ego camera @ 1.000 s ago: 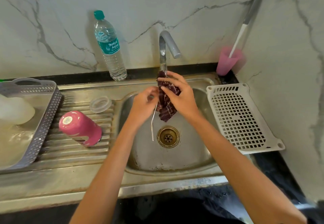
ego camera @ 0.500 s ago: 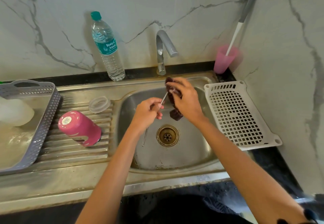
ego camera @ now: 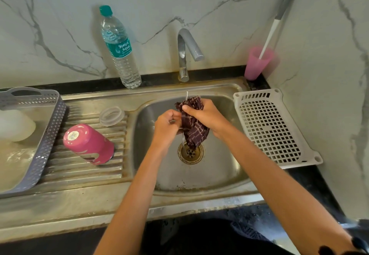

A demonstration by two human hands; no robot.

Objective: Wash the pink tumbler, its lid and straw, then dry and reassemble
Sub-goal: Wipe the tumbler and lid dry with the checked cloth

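The pink tumbler (ego camera: 88,144) stands upside down on the ribbed drainboard, left of the basin. Its clear lid (ego camera: 111,115) lies just behind it. Over the sink basin (ego camera: 219,171) I hold the thin metal straw (ego camera: 187,95) nearly upright. My left hand (ego camera: 166,127) grips its lower part. My right hand (ego camera: 205,114) grips a dark maroon checked cloth (ego camera: 194,133) wrapped round the straw's middle. The straw's top end sticks out above the cloth and a short piece shows below it. The cloth's loose end hangs toward the drain (ego camera: 191,152).
The tap (ego camera: 186,53) stands behind the basin, no water running. A water bottle (ego camera: 119,49) stands at the back left. A grey basket (ego camera: 40,135) lies far left, a white perforated tray (ego camera: 273,127) right, and a pink cup (ego camera: 257,63) with a brush in the corner.
The straw swung from slanted to nearly upright. My right hand slid the cloth down along it, so the top end now pokes out above, and my hands came closer together.
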